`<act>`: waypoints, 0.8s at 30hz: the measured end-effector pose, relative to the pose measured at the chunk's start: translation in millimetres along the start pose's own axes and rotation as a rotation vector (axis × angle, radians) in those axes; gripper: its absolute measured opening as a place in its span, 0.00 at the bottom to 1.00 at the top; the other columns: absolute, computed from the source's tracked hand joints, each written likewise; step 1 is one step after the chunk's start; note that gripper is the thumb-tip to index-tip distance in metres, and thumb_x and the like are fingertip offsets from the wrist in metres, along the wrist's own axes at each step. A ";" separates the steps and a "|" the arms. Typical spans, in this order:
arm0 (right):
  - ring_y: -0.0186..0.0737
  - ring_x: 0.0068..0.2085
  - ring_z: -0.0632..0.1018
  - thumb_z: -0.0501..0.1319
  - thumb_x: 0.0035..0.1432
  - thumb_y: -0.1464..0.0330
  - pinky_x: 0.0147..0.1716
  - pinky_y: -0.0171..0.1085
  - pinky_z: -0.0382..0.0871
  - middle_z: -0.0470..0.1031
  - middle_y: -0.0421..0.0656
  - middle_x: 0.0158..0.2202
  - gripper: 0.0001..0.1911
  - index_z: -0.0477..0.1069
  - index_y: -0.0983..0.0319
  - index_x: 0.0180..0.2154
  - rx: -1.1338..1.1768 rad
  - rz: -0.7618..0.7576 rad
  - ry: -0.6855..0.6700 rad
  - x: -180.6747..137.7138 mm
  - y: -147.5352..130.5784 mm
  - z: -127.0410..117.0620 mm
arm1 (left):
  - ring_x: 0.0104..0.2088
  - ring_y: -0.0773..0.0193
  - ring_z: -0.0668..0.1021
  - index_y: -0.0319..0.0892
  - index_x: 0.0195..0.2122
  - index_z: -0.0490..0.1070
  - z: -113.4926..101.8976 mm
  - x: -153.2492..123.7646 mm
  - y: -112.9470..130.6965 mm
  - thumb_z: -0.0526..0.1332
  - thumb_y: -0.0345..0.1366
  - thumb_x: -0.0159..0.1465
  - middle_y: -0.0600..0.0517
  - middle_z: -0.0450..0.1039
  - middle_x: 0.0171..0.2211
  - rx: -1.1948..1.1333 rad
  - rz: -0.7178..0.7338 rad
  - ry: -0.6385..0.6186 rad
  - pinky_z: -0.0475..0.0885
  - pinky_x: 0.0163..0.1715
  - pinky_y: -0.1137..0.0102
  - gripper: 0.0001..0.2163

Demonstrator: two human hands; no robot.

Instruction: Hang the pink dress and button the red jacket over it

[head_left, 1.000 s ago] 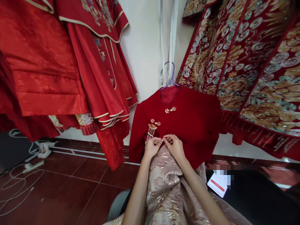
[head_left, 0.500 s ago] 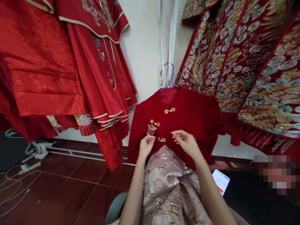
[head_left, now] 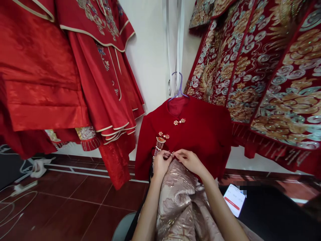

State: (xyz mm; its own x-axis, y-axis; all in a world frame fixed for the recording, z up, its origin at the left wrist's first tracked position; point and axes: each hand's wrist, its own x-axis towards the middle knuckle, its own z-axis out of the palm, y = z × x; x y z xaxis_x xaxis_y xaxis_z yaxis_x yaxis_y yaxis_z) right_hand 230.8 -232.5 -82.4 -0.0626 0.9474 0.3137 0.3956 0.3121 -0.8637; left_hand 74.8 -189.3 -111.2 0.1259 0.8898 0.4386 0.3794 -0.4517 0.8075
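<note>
A dark red velvet jacket (head_left: 200, 134) hangs in front of me on a purple hanger (head_left: 180, 87). My left hand (head_left: 162, 164) and my right hand (head_left: 189, 161) meet at its lower front. Their fingertips pinch the lower beaded flower clasp (head_left: 172, 153), which is mostly covered by the fingers. Higher up, a similar flower clasp (head_left: 180, 122) closes the collar. To the left of the front opening, a fan-shaped brooch (head_left: 160, 140) dangles beaded tassels, just above my left hand. Pale pink brocade fabric (head_left: 175, 187) with metallic threads bunches below my hands, between my forearms.
Red garments (head_left: 100, 80) hang on the left, and a heavily embroidered red garment (head_left: 250, 80) hangs on the right. A lit phone (head_left: 234, 200) lies on a black surface (head_left: 271, 214). White cables (head_left: 18, 212) trail over the brown tiled floor (head_left: 75, 207).
Both hands have come together at the lower clasp; earlier they were apart on either side of it. The view has shifted slightly, and the brooch's tassels hang more fully in sight.
</note>
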 end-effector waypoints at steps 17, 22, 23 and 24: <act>0.39 0.43 0.78 0.58 0.59 0.61 0.46 0.42 0.72 0.77 0.45 0.42 0.13 0.73 0.61 0.40 0.072 0.007 0.017 -2.8 3.5 -23.3 | 0.30 0.65 0.79 0.37 0.31 0.76 -1.9 5.1 -5.9 0.66 0.30 0.51 0.47 0.79 0.30 -0.169 -0.107 -0.053 0.74 0.36 0.69 0.06; 0.38 0.43 0.78 0.58 0.59 0.61 0.47 0.41 0.72 0.76 0.46 0.45 0.14 0.72 0.61 0.44 0.155 -0.010 -0.007 0.7 8.1 -9.5 | 0.31 0.63 0.80 0.36 0.29 0.76 -3.1 6.0 -8.4 0.68 0.30 0.48 0.46 0.79 0.30 -0.453 -0.235 -0.087 0.74 0.40 0.67 0.07; 0.38 0.44 0.78 0.58 0.59 0.61 0.47 0.41 0.72 0.76 0.46 0.45 0.14 0.72 0.61 0.44 0.165 -0.013 -0.013 1.4 8.5 -6.1 | 0.31 0.63 0.80 0.36 0.29 0.76 -3.6 5.9 -8.5 0.69 0.31 0.48 0.46 0.79 0.30 -0.487 -0.247 -0.083 0.74 0.40 0.67 0.07; 0.38 0.44 0.78 0.58 0.59 0.61 0.47 0.41 0.72 0.76 0.46 0.45 0.15 0.72 0.61 0.44 0.170 -0.014 -0.011 2.2 8.8 -2.9 | 0.31 0.63 0.80 0.36 0.29 0.76 -4.0 5.7 -8.5 0.69 0.31 0.48 0.46 0.79 0.30 -0.504 -0.252 -0.074 0.74 0.40 0.67 0.08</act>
State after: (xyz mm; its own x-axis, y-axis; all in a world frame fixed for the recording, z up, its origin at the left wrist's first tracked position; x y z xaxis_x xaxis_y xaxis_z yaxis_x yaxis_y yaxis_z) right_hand 236.8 -227.9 -88.2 -0.0775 0.9434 0.3224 0.2342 0.3315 -0.9139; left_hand 68.6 -180.6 -114.1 0.1590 0.9681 0.1935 -0.0764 -0.1833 0.9801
